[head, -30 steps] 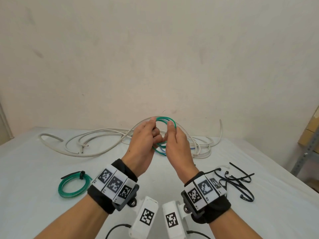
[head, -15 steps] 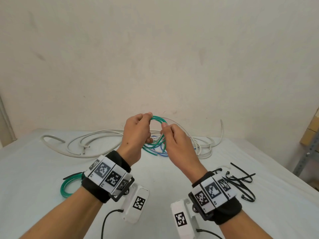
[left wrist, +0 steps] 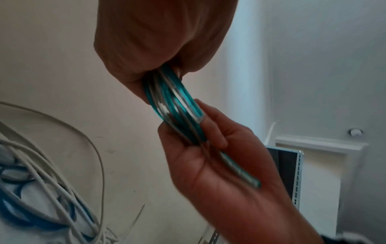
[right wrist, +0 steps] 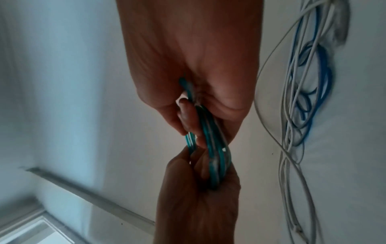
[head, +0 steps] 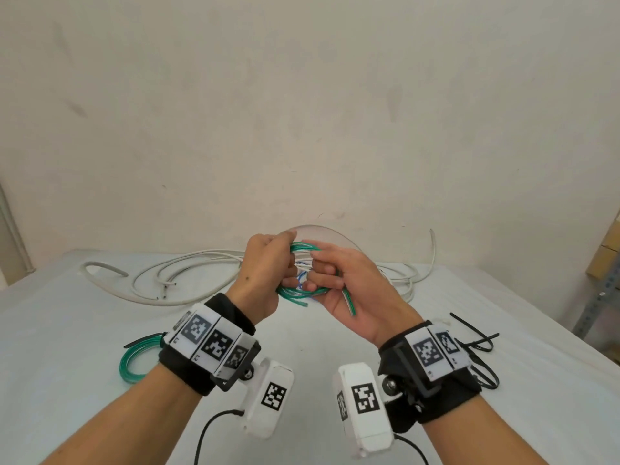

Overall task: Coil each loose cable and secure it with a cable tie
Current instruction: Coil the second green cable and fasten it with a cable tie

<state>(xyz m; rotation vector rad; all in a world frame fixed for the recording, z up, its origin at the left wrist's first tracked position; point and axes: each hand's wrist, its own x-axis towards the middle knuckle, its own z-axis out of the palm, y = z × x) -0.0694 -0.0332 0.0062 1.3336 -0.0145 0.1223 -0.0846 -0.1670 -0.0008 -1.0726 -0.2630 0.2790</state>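
I see both hands raised above the table, working one green cable that is gathered into a small coil between them. My left hand has its fingers curled round one side of the loops — the left wrist view shows several green strands bunched and running out from under its thumb. My right hand faces it, fingers curled round the opposite side of the same coil, and a short free end of the cable sticks out across its palm toward the wrist. In the right wrist view the strands pass straight from one fist into the other, the two hands nearly touching. Behind them on the table lies a long tangle of white cable, with a blue cable mixed into it at the right side. A second green coil, already bound with a black tie, rests on the table just beside my left wrist. A loose bunch of black cable ties lies by my right wrist — apart from everything else.
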